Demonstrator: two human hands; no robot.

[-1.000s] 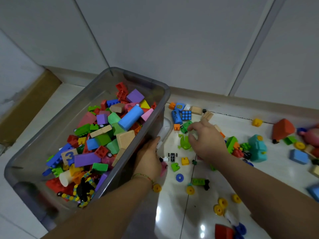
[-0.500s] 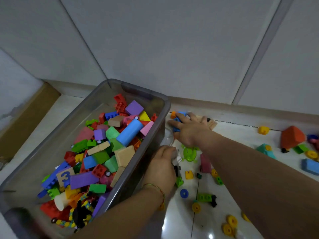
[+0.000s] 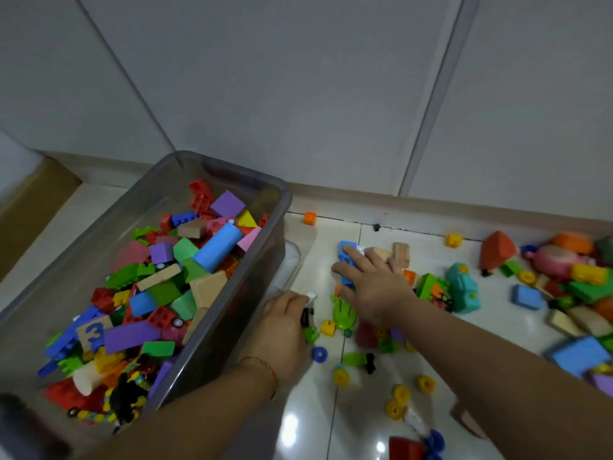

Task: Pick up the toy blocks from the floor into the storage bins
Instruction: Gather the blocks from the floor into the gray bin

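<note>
At lower centre of the frame, the right hand (image 3: 374,283) lies fingers spread and fairly straight over a long blue plastic block (image 3: 346,252) on the glossy white tiled floor (image 3: 318,410). It presses on the block rather than closing round it. Just left of it, beside the wall of the translucent grey plastic storage bin (image 3: 229,313), the left hand (image 3: 282,327) has its fingers curled round what looks like a small white-and-black toy piece (image 3: 308,307). The bin at left is already heaped with foam and plastic blocks, while many more are scattered across the right of the frame. The flat hand could skid the blue block over the slick tile instead of gathering it. The small piece might slip from the loose curl. Anything dropped on the heap may roll back out.
</note>
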